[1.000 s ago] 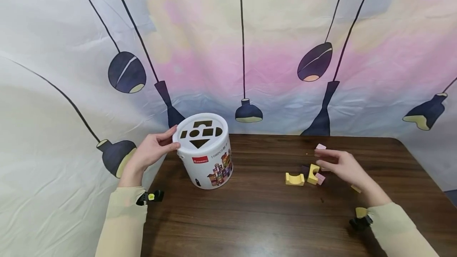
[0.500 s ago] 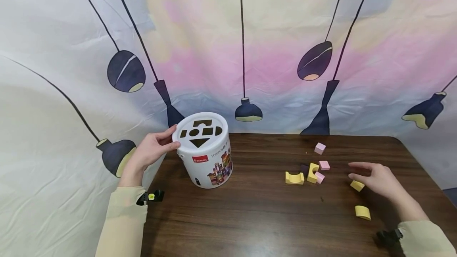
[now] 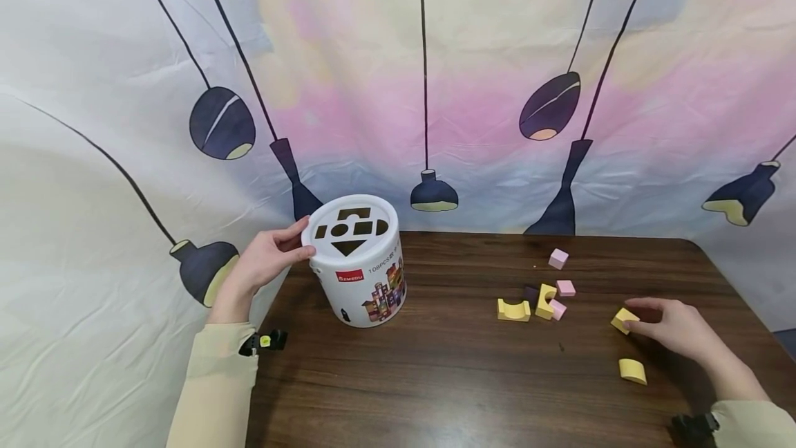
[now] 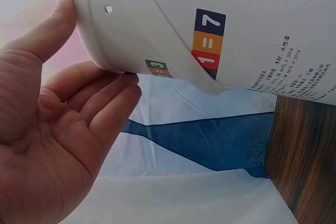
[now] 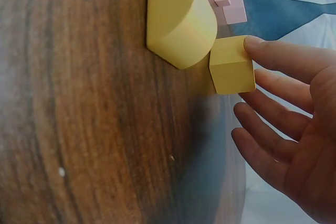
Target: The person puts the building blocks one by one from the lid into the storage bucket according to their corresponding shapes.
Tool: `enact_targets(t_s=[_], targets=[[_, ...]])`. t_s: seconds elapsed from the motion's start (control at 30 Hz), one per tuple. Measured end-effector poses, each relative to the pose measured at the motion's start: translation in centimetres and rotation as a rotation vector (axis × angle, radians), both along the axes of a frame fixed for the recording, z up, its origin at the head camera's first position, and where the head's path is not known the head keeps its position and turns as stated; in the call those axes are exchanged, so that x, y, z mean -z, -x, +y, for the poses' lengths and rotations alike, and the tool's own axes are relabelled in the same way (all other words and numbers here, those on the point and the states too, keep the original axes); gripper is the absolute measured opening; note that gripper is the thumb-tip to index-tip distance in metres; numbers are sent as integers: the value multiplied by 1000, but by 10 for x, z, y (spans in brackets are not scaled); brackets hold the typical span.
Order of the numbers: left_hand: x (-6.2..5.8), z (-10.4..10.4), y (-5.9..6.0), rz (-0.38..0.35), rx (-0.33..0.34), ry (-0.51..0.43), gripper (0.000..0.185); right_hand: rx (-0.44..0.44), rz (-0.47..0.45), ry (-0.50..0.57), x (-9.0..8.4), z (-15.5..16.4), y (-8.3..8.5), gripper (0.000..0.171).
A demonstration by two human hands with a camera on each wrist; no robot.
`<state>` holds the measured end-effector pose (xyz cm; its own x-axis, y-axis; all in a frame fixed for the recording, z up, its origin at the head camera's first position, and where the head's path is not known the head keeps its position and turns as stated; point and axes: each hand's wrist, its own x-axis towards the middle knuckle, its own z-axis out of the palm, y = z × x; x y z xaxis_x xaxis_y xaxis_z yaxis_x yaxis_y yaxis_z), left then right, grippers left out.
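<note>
A white toy-block bucket (image 3: 361, 282) with shaped holes in its lid (image 3: 351, 229) stands on the left of the table. My left hand (image 3: 264, 258) holds its rim, thumb in front and fingers round the side; the left wrist view shows the bucket's handle (image 4: 173, 35) close by. At the right, my right hand (image 3: 680, 330) pinches a small yellow block (image 3: 623, 321) between thumb and forefinger, while the other fingers (image 5: 262, 156) spread loosely below it in the right wrist view. Nearer the front lies a yellow half-round block (image 3: 632, 370).
Left of my right hand sit two yellow arched blocks (image 3: 513, 310), several pink cubes (image 3: 558, 258) and a dark block (image 3: 531, 294). The brown wooden table (image 3: 435, 379) ends at a cloth backdrop (image 3: 485, 88) printed with lamps.
My right hand has moved right and toward me, away from the pink cubes, and now grasps the small yellow block. The left hand stays on the bucket.
</note>
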<state>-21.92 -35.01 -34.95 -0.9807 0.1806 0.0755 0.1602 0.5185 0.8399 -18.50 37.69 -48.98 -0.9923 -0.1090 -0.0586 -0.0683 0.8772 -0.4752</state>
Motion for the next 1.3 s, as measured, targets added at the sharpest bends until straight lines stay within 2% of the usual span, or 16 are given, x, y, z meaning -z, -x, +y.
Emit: enact_targets(t_s=[0.27, 0.5, 0.77, 1.3], targets=[[1, 0, 2, 6, 4, -10, 75, 5, -24, 17, 2, 1, -2, 64], [6, -3, -4, 1, 1, 23, 75, -11, -56, 19, 10, 2, -7, 62], [9, -4, -4, 6, 6, 28, 75, -17, -39, 25, 9, 2, -7, 64], [4, -1, -1, 18, 12, 5, 75, -7, 2, 29, 4, -1, -4, 59]])
